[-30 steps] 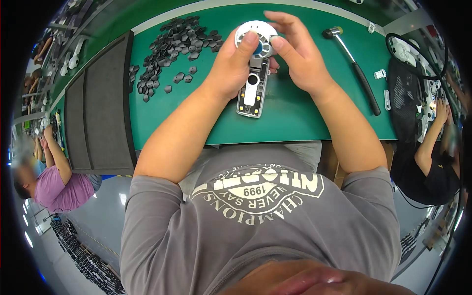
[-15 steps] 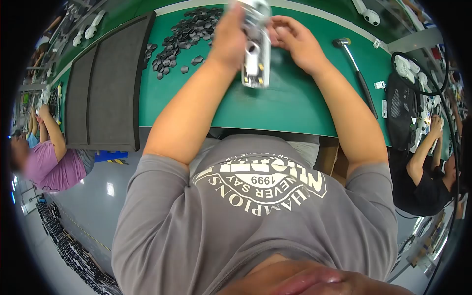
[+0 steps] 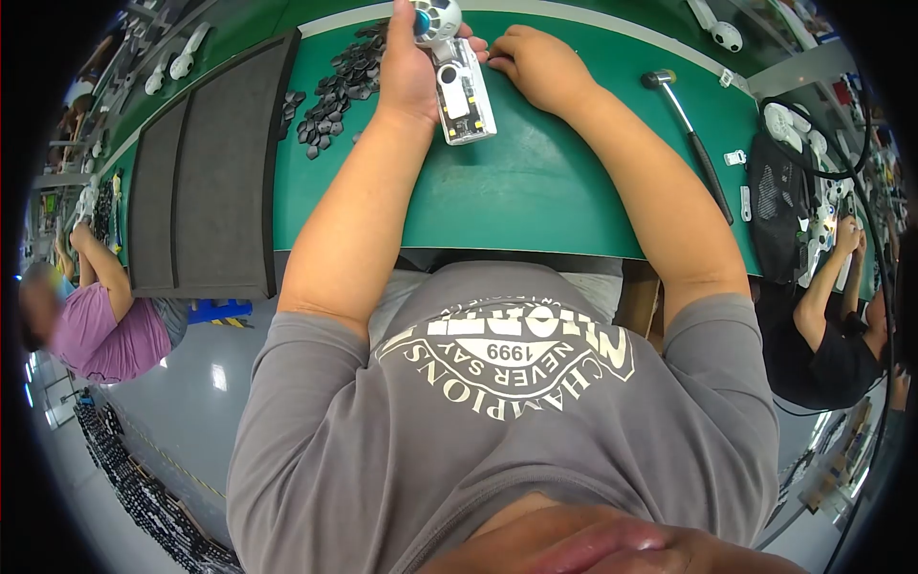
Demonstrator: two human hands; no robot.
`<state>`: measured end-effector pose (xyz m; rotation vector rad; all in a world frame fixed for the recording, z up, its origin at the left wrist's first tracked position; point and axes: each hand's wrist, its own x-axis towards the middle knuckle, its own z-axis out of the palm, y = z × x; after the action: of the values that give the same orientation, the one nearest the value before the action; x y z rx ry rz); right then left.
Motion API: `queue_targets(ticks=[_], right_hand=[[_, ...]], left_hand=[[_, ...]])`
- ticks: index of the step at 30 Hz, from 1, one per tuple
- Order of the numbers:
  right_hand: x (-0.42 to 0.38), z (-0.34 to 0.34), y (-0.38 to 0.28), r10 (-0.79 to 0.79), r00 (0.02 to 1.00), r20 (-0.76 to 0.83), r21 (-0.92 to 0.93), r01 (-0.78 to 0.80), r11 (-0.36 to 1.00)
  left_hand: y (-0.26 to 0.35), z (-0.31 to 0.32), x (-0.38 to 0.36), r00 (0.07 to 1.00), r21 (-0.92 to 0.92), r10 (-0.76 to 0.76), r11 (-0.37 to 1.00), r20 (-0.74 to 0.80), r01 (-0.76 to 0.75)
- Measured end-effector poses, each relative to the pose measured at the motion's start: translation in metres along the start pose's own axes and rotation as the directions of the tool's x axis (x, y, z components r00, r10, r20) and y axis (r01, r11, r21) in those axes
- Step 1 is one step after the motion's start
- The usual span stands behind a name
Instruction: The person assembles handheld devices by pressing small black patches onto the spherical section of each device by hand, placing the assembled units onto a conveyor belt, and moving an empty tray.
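My left hand (image 3: 409, 72) is wrapped round a white device with a ball-shaped head (image 3: 463, 96). Its rectangular body is open on the side facing me, baring a round dark hole, a white inner part and small yellowish pieces. Slots and a bluish centre mark the round head at the top of the view. To the right of the device, my right hand (image 3: 547, 69) is low over the green table with its fingers bent and drawn together. Whatever its fingertips may hold is too small or hidden to make out.
Many black pentagon-shaped pieces (image 3: 330, 105) lie scattered left of my hands. A dark divided tray (image 3: 215, 172) is at the left. On the right are a hammer (image 3: 690, 129) and a black mesh bag (image 3: 773, 206). People work on both sides.
My left hand has moved left with the device, which has turned so its round head shows. My right hand has shifted left and slightly up, its fingers now curled beside the device.
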<state>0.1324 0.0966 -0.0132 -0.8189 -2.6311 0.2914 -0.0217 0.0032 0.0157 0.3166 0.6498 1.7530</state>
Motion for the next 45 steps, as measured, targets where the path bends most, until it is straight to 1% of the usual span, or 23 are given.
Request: queue_targets(ticks=[3, 4, 5, 7, 8, 10, 11, 16, 17, 19, 20, 23, 24, 26, 27, 28, 30, 31, 32, 34, 35, 38, 45], right_hand=[[-0.01, -0.009, 0.004, -0.095, 0.994, 0.05, -0.142, 0.101, 0.985], [-0.017, -0.015, 0.004, -0.101, 0.993, 0.055, -0.144, 0.108, 0.984], [-0.027, -0.024, 0.002, -0.085, 0.991, 0.104, -0.186, 0.103, 0.977], [-0.047, -0.033, -0.003, -0.069, 0.984, 0.164, -0.229, 0.106, 0.968], [-0.059, -0.035, -0.006, -0.073, 0.986, 0.15, -0.199, 0.102, 0.975], [-0.071, -0.038, -0.006, -0.082, 0.99, 0.112, -0.142, 0.098, 0.985], [-0.07, -0.039, -0.005, -0.084, 0.99, 0.112, -0.141, 0.099, 0.985], [-0.073, -0.048, 0.0, -0.03, 0.995, 0.1, -0.104, 0.04, 0.994], [-0.072, -0.049, 0.003, -0.012, 0.996, 0.083, -0.122, 0.023, 0.992], [-0.073, -0.047, 0.013, 0.015, 0.998, 0.063, -0.138, -0.006, 0.99], [-0.072, -0.046, 0.019, -0.009, 0.999, 0.048, -0.118, 0.015, 0.993], [-0.073, -0.052, 0.024, -0.062, 0.998, 0.006, -0.084, 0.062, 0.995], [-0.072, -0.058, 0.023, 0.034, 0.994, -0.108, 0.14, -0.019, 0.99], [-0.071, -0.067, 0.023, 0.266, 0.931, -0.249, 0.572, -0.08, 0.816], [-0.071, -0.07, 0.026, 0.265, 0.93, -0.256, 0.569, -0.077, 0.819], [-0.071, -0.074, 0.03, 0.228, 0.945, -0.234, 0.66, -0.018, 0.751], [-0.071, -0.081, 0.034, 0.151, 0.967, -0.205, 0.816, 0.084, 0.572], [-0.072, -0.082, 0.036, 0.158, 0.964, -0.215, 0.814, 0.088, 0.574], [-0.076, -0.084, 0.037, 0.147, 0.983, -0.106, 0.841, 0.01, 0.541], [-0.078, -0.092, 0.029, 0.114, 0.986, 0.119, 0.867, -0.159, 0.472], [-0.077, -0.093, 0.028, 0.127, 0.985, 0.118, 0.868, -0.164, 0.468], [-0.075, -0.086, 0.022, 0.105, 0.983, 0.151, 0.819, -0.184, 0.543], [-0.073, -0.071, 0.033, 0.098, 0.978, 0.182, 0.864, -0.207, 0.459]], left_hand=[[-0.009, -0.014, 0.007, 0.999, 0.253, 0.019, 0.967, -0.033, -0.01], [-0.011, -0.019, 0.009, 0.999, 0.247, 0.024, 0.969, -0.036, -0.014], [-0.013, -0.024, 0.01, 0.987, 0.252, 0.045, 0.964, 0.153, -0.083], [-0.019, -0.03, 0.01, 0.859, 0.224, 0.078, 0.95, 0.505, -0.218], [-0.02, -0.025, 0.005, 0.863, 0.218, 0.079, 0.952, 0.499, -0.213], [-0.017, -0.008, -0.004, 0.986, 0.374, -0.058, 0.928, 0.157, -0.004], [-0.016, -0.002, -0.005, 0.993, 0.424, -0.114, 0.898, -0.029, 0.115], [-0.02, -0.01, -0.002, 0.989, 0.444, -0.147, 0.884, -0.031, 0.145], [-0.023, -0.017, 0.003, 0.977, 0.399, -0.097, 0.917, 0.189, 0.014], [-0.027, -0.016, 0.005, 0.811, 0.215, 0.04, 0.956, 0.583, -0.202], [-0.029, -0.014, 0.005, 0.809, 0.218, 0.034, 0.956, 0.587, -0.198], [-0.029, -0.003, -0.005, 0.977, 0.698, -0.002, 0.7, 0.212, -0.15], [-0.027, 0.006, -0.006, 0.973, 0.699, 0.001, 0.695, 0.23, -0.166], [-0.025, 0.024, -0.012, 0.945, 0.766, -0.098, 0.614, 0.313, -0.19], [-0.025, 0.03, -0.016, 0.928, 0.795, -0.151, 0.573, 0.341, -0.199], [-0.025, 0.034, -0.02, 0.926, 0.795, -0.149, 0.571, 0.346, -0.205], [-0.025, 0.042, -0.023, 0.889, 0.847, -0.286, 0.501, 0.358, -0.18], [-0.026, 0.045, -0.024, 0.862, 0.871, -0.359, 0.461, 0.359, -0.171], [-0.027, 0.046, -0.025, 0.854, 0.873, -0.37, 0.456, 0.366, -0.176], [-0.03, 0.04, -0.028, 0.869, 0.934, -0.391, 0.303, 0.304, -0.19], [-0.032, 0.037, -0.026, 0.878, 0.955, -0.397, 0.225, 0.269, -0.191], [-0.034, 0.026, -0.022, 0.882, 0.942, -0.362, 0.253, 0.302, -0.219], [-0.034, 0.022, -0.023, 0.881, 0.921, -0.308, 0.269, 0.36, -0.283]])
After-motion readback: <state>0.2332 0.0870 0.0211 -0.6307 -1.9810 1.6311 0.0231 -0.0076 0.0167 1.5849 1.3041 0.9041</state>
